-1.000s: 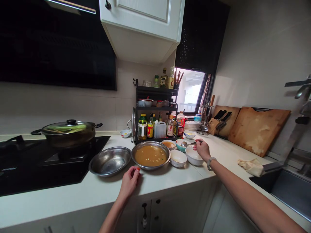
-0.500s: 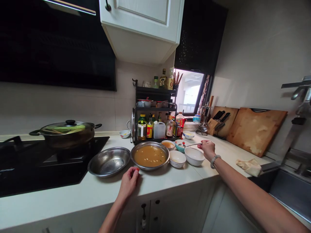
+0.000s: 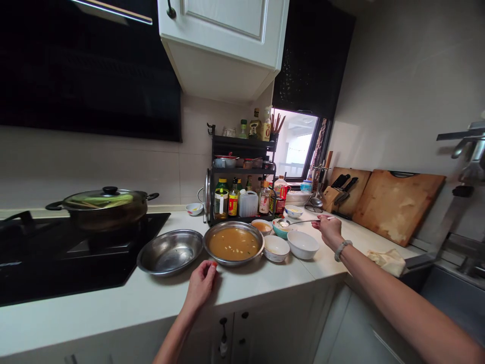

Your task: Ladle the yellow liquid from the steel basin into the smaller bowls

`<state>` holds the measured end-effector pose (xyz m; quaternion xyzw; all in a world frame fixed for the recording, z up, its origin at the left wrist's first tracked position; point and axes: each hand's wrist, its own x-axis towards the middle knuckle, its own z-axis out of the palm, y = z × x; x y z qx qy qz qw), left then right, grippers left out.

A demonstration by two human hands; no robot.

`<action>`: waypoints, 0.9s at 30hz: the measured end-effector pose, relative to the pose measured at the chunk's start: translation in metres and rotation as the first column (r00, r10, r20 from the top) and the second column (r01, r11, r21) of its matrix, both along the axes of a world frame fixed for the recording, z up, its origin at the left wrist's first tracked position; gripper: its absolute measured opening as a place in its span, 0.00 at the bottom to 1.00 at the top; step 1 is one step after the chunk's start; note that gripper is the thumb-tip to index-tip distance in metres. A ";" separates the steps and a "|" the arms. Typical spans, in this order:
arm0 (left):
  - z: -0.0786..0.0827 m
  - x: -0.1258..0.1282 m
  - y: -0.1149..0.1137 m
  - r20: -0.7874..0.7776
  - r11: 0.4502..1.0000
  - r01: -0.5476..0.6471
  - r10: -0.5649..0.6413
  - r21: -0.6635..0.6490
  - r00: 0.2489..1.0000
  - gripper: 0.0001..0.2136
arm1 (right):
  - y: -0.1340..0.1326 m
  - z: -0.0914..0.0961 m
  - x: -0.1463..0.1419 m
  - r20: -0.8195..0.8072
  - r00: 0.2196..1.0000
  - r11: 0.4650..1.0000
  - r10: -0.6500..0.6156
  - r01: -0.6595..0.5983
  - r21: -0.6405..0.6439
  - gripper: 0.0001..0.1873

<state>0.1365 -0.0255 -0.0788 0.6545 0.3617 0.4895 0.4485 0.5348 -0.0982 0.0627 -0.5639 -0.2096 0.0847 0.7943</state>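
Pale counter (image 3: 91, 313) spans our head view, with a black hob (image 3: 49, 278) and a lidded pot (image 3: 109, 210) on the left, a black rack (image 3: 242, 170) of bottles on the far side and wooden boards (image 3: 401, 207) leaning at the right. Across the middle we see a steel basin (image 3: 170, 255) beside a second basin of brown liquid (image 3: 234, 263), then several small bowls to its right. Our right hand (image 3: 328, 230) is closed, its fingers pinching the handle end of a metal spoon (image 3: 303, 221). Its scoop is over the teal bowl (image 3: 280, 234), beyond the white bowl (image 3: 303, 247); we cannot tell whether they touch. The long axis runs nearly level from right to left, scoop leftward. Our left hand (image 3: 202, 280) is loosely curled at the near side, just beside the second basin; we cannot tell whether its fingertips hold anything. We judge the spoon light, stiff and hardly fragile, though smooth enough to slip if wet. With a load, the scoop should feel tip-heavy, so we would grip the slim handle firmly, well back from the scoop.
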 end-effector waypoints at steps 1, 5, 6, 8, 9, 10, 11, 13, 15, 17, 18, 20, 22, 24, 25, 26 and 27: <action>0.000 0.000 0.000 -0.001 1.000 0.001 -0.001 0.003 1.000 0.18 | 0.000 0.002 -0.003 0.000 1.000 1.000 0.014 -0.014 0.008 0.05; 0.000 0.000 0.000 -0.008 1.000 -0.008 0.008 0.029 1.000 0.18 | 0.001 0.010 -0.020 0.015 0.996 0.996 0.083 -0.083 0.034 0.05; -0.001 0.000 0.001 -0.009 0.999 -0.009 0.009 0.035 1.000 0.18 | 0.002 0.012 -0.026 0.023 0.994 0.994 0.104 -0.105 0.039 0.05; -0.003 0.000 0.002 -0.010 0.999 -0.008 0.009 0.039 1.000 0.18 | 0.004 0.013 -0.041 0.041 0.988 0.987 0.150 -0.152 0.044 0.05; -0.004 0.000 0.003 -0.010 0.999 -0.008 0.008 0.038 1.000 0.18 | 0.004 0.013 -0.049 0.051 0.984 0.984 0.173 -0.176 0.043 0.04; -0.005 0.000 0.004 -0.009 0.999 -0.008 0.009 0.036 1.000 0.18 | 0.005 0.012 -0.057 0.062 0.978 0.979 0.197 -0.200 0.039 0.04; -0.006 0.000 0.004 -0.009 0.999 -0.009 0.009 0.036 1.000 0.18 | 0.005 0.011 -0.066 0.072 0.973 0.974 0.221 -0.223 0.034 0.03; -0.007 0.000 0.004 -0.010 0.999 -0.012 0.012 0.039 1.000 0.18 | 0.005 0.007 -0.083 0.101 0.958 0.962 0.269 -0.272 0.020 0.04; -0.007 0.000 0.004 -0.012 0.999 -0.016 0.017 0.047 1.000 0.17 | 0.002 0.002 -0.099 0.151 0.935 0.946 0.321 -0.324 -0.009 0.06; -0.006 0.000 0.003 -0.010 0.998 -0.019 0.020 0.052 1.000 0.17 | -0.002 -0.004 -0.111 0.291 0.874 0.920 0.390 -0.386 -0.074 0.10; -0.005 0.000 0.003 -0.008 0.999 -0.017 0.018 0.052 1.000 0.17 | -0.005 -0.007 -0.117 0.369 0.832 0.908 0.415 -0.406 -0.106 0.12; -0.004 -0.001 0.003 -0.006 0.999 -0.010 0.011 0.045 1.000 0.17 | -0.011 -0.012 -0.125 0.514 0.732 0.889 0.448 -0.429 -0.163 0.15; -0.003 -0.001 0.002 -0.007 0.999 -0.007 0.007 0.036 1.000 0.17 | -0.018 -0.015 -0.130 0.621 0.630 0.872 0.466 -0.444 -0.205 0.16; -0.002 -0.001 0.001 -0.009 1.000 -0.012 0.012 0.027 1.000 0.17 | -0.024 -0.015 -0.132 0.691 0.544 0.859 0.476 -0.457 -0.231 0.16; -0.001 -0.001 0.001 -0.009 1.000 -0.015 0.015 0.025 1.000 0.18 | -0.026 -0.014 -0.131 0.712 0.525 0.862 0.466 -0.452 -0.231 0.16; 0.000 -0.001 0.001 -0.010 1.000 -0.017 0.017 0.024 1.000 0.18 | -0.027 -0.013 -0.128 0.722 0.529 0.873 0.446 -0.434 -0.221 0.16; 0.000 -0.001 0.000 -0.010 1.000 -0.018 0.018 0.024 1.000 0.18 | -0.027 -0.011 -0.123 0.723 0.553 0.892 0.415 -0.404 -0.204 0.16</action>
